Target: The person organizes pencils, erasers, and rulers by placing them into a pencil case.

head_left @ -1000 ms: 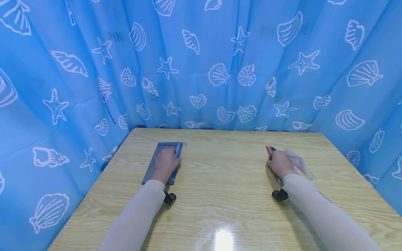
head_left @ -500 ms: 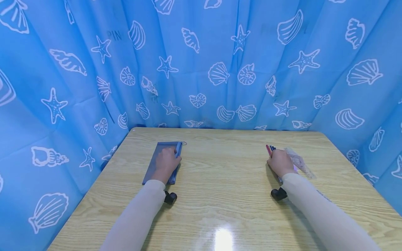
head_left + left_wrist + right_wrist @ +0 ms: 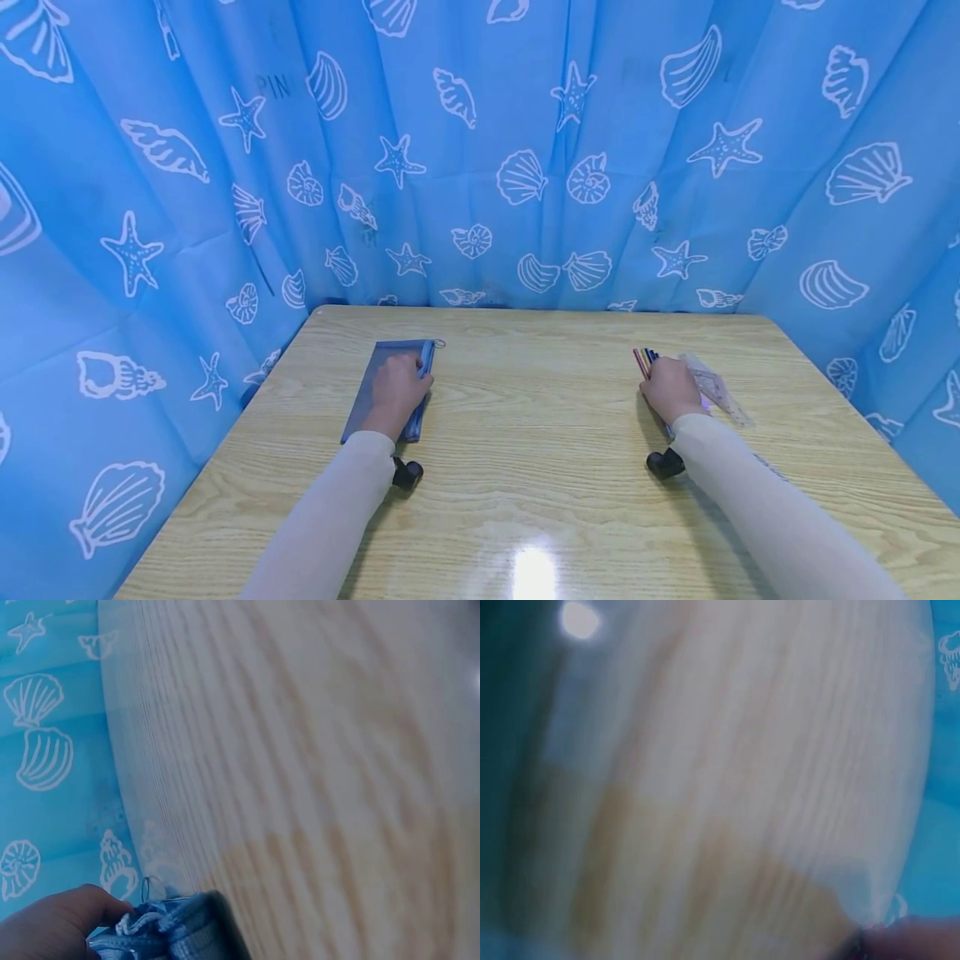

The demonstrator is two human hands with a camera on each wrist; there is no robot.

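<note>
A flat blue zip pouch (image 3: 373, 375) lies on the left of the wooden table (image 3: 525, 417). My left hand (image 3: 399, 390) lies on it, fingers curled at its zip edge. In the left wrist view a fingertip (image 3: 56, 924) meets the pouch's zip end (image 3: 176, 930), beside the pull ring (image 3: 154, 889). On the right, my right hand (image 3: 669, 390) grips a bundle of coloured pens (image 3: 643, 359), whose tips stick out beyond the knuckles. The right wrist view is blurred and shows only a sliver of the right hand (image 3: 915, 941).
A clear plastic ruler (image 3: 716, 387) lies just right of the right hand. Blue curtains printed with shells (image 3: 525, 167) close in the table at the back and on both sides. A light glares on the table's near middle (image 3: 534, 573).
The pen tips beyond the right hand have shifted slightly. The left hand and the pouch stay where they were.
</note>
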